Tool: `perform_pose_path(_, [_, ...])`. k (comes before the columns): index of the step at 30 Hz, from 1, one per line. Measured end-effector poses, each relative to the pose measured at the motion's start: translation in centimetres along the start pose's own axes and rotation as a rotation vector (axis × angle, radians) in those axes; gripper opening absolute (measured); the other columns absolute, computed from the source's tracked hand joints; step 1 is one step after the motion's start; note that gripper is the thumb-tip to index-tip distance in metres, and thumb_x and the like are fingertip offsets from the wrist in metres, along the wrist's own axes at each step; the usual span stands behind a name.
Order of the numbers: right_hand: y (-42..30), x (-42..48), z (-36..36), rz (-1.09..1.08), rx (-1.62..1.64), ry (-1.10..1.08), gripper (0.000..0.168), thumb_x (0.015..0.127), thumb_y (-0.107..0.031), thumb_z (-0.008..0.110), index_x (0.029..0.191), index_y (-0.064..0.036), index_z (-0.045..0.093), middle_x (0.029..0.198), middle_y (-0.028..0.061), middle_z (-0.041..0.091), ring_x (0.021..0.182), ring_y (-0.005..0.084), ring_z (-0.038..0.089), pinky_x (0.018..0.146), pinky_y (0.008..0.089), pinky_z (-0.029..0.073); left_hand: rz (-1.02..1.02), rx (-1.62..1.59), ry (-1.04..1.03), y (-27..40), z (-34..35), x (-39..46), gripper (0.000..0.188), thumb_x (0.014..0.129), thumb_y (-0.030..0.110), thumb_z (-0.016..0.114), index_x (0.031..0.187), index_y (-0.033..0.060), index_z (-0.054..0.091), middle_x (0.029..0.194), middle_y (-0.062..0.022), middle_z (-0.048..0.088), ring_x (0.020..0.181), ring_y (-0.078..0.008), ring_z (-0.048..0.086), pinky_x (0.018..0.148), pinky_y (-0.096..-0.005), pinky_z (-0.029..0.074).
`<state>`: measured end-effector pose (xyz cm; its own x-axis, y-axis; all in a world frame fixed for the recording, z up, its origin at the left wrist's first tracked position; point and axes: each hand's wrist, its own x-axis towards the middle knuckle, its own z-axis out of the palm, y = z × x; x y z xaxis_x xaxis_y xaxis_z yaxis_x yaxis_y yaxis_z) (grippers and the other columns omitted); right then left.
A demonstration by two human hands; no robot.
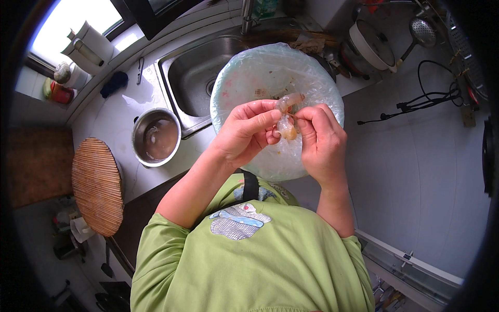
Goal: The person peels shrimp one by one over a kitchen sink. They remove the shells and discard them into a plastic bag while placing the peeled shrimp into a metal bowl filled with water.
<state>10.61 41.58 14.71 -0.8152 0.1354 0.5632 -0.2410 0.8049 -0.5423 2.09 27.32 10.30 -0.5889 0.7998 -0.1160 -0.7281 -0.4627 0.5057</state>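
Note:
Between the thumb and fingers of my left hand [253,126] is a small, soft piece of raw seafood [289,102]. It is translucent and pale pinkish, with a yellow-orange lump at its lower end; its exact kind cannot be told. My right hand [323,134] pinches a thin part at its side with thumb and forefinger. Both hands are over a round basin [237,74] lined with a clear plastic bag. Dark scraps lie in the bag, partly hidden by my hands.
Behind the basin is a stainless steel sink [187,74] with a faucet [247,17]. Left on the counter stands a metal pot [156,137] of cloudy brownish liquid, near a round slatted lid [97,185]. A lidded white pot [372,46] and a black cord [425,103] are at the right.

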Motion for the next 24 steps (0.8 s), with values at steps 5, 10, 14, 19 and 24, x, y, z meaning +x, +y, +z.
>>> perform_pose_path(5, [0.05, 0.02, 0.16, -0.01, 0.002, 0.011, 0.01, 0.082, 0.001, 0.064, 0.09, -0.005, 0.059, 0.083, 0.0101, 0.058, 0.071, 0.0312, 0.062, 0.058, 0.0394, 0.05, -0.021, -0.029, -0.016, 0.26, 0.04, -0.1, 0.024, 0.09, 0.009, 0.061, 0.112, -0.0024, 0.06, 0.091, -0.0145, 0.068, 0.066, -0.0129, 0.063, 0.055, -0.0215, 0.052])
perform_pose_path(10, [0.17, 0.03, 0.06, -0.014, -0.003, 0.019, 0.011, 0.082, 0.001, 0.064, 0.09, -0.005, 0.06, 0.083, 0.0101, 0.059, 0.071, 0.0309, 0.063, 0.058, 0.0389, 0.05, -0.041, -0.023, -0.003, 0.36, 0.05, -0.12, 0.023, 0.089, 0.009, 0.064, 0.11, -0.0018, 0.062, 0.086, -0.0095, 0.067, 0.064, -0.0116, 0.06, 0.058, -0.0223, 0.05])
perform_pose_path(14, [0.0, 0.17, 0.04, -0.022, 0.011, 0.012, 0.011, 0.082, 0.002, 0.064, 0.09, -0.005, 0.06, 0.083, 0.0102, 0.059, 0.071, 0.031, 0.063, 0.058, 0.0387, 0.051, -0.041, -0.019, -0.007, 0.16, -0.29, 0.03, 0.025, 0.091, 0.009, 0.061, 0.112, -0.0032, 0.06, 0.09, -0.0145, 0.068, 0.066, -0.0134, 0.064, 0.052, -0.0214, 0.051])
perform_pose_path(19, [-0.01, 0.2, 0.17, -0.018, 0.03, 0.001, 0.012, 0.082, 0.002, 0.063, 0.091, -0.005, 0.059, 0.083, 0.0102, 0.058, 0.071, 0.0313, 0.063, 0.058, 0.039, 0.051, -0.063, -0.01, 0.01, 0.34, -0.05, 0.03, 0.024, 0.09, 0.01, 0.061, 0.11, -0.003, 0.059, 0.089, -0.0136, 0.068, 0.062, -0.0121, 0.062, 0.049, -0.02, 0.049])
perform_pose_path(24, [0.03, 0.14, 0.57, -0.035, 0.037, 0.005, 0.011, 0.085, 0.002, 0.06, 0.091, -0.005, 0.055, 0.083, 0.0108, 0.058, 0.072, 0.0323, 0.062, 0.058, 0.0405, 0.05, -0.094, -0.037, -0.029, 0.53, 0.17, 0.03, 0.02, 0.089, 0.01, 0.064, 0.105, -0.0013, 0.061, 0.08, -0.0064, 0.065, 0.06, -0.0105, 0.059, 0.057, -0.022, 0.049])
